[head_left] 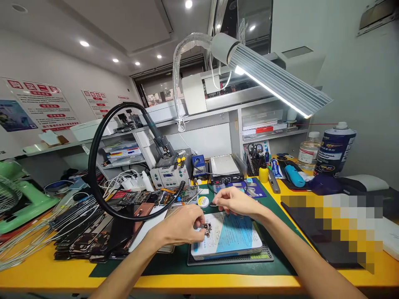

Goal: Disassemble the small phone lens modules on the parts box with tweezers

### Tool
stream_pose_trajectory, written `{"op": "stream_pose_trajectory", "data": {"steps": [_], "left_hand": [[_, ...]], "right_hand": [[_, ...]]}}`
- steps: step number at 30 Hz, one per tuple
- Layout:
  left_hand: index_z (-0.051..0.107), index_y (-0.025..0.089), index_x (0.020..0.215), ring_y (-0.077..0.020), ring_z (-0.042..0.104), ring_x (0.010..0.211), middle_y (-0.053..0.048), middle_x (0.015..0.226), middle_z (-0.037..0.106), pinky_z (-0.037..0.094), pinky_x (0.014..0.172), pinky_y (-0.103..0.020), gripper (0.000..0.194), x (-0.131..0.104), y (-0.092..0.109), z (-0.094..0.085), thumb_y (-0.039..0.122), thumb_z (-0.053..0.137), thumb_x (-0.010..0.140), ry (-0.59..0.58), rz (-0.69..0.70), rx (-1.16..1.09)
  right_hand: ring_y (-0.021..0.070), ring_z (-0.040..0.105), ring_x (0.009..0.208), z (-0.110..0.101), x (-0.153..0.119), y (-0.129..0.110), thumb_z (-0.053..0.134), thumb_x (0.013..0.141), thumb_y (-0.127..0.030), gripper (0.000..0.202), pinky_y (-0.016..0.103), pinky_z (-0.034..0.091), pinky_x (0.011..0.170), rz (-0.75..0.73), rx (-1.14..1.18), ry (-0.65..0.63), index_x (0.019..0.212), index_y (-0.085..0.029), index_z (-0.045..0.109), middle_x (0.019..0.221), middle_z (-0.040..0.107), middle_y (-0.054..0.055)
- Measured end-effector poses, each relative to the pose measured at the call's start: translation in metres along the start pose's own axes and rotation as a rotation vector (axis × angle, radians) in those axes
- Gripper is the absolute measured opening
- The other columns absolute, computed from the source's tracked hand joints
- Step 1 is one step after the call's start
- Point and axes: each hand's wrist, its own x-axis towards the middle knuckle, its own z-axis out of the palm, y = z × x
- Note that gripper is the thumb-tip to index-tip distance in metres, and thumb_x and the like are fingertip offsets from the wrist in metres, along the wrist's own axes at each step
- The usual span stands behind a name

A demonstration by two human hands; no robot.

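Note:
My left hand (187, 224) pinches a small phone camera module (207, 229) with dark round lenses between thumb and fingers. It hovers at the left part of a white and blue box (246, 238). My right hand (235, 201) is over the box's far edge, with its fingertips pressed together; whatever they hold, if anything, I cannot make out. Just left of those fingertips is a small dark item (213, 204), and a round white and yellow tin (203, 202) sits beside it. Under the box lies a dark perforated pad (262, 256) on a green mat (280, 263).
Stacked phone parts (93, 241) and white cables (28, 241) crowd the left side. A black hose (90, 166) loops from the soldering station (170, 176). A lamp (274, 74) hangs overhead. Right stand a spray can (335, 149), a clear bottle (308, 153) and a black panel (321, 236).

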Motion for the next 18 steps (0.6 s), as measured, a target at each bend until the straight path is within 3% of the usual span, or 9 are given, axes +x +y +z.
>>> {"op": "stream_pose_trajectory", "data": {"steps": [8,11,14,18], "left_hand": [[0.068,0.018,0.106,-0.0179,0.067,0.093,-0.006,0.108,0.07,0.058,0.085,-0.038,0.022,-0.001,0.017,-0.001,0.039,0.063,0.099,-0.022,-0.002,0.054],[0.068,0.019,0.108,-0.0187,0.067,0.096,-0.006,0.112,0.07,0.058,0.087,-0.039,0.022,-0.004,0.015,-0.006,0.038,0.063,0.098,-0.029,-0.038,0.066],[0.067,0.018,0.113,-0.0195,0.068,0.098,-0.007,0.116,0.069,0.058,0.087,-0.04,0.024,-0.008,-0.015,-0.027,0.037,0.063,0.098,0.015,-0.152,0.074],[0.064,0.017,0.12,-0.0232,0.067,0.105,-0.008,0.123,0.066,0.058,0.09,-0.043,0.03,-0.013,-0.089,-0.067,0.037,0.064,0.098,0.112,-0.407,0.084]], "right_hand": [[0.0148,0.069,0.074,0.0,0.001,0.0,0.062,0.101,-0.035,0.023,0.03,0.059,0.065,-0.016,0.004,-0.002,0.11,-0.014,0.067,0.097,0.071,0.003],[0.0143,0.068,0.072,0.0,0.001,-0.001,0.062,0.101,-0.035,0.022,0.03,0.059,0.064,-0.016,-0.001,-0.004,0.108,-0.014,0.067,0.094,0.071,0.003],[0.0147,0.068,0.073,0.001,0.002,0.0,0.062,0.102,-0.035,0.023,0.03,0.059,0.065,-0.009,-0.001,-0.007,0.109,-0.014,0.067,0.096,0.071,0.003],[0.015,0.069,0.074,0.001,0.003,0.001,0.062,0.102,-0.036,0.023,0.031,0.059,0.066,-0.006,0.002,-0.008,0.11,-0.014,0.067,0.097,0.071,0.003]]}}
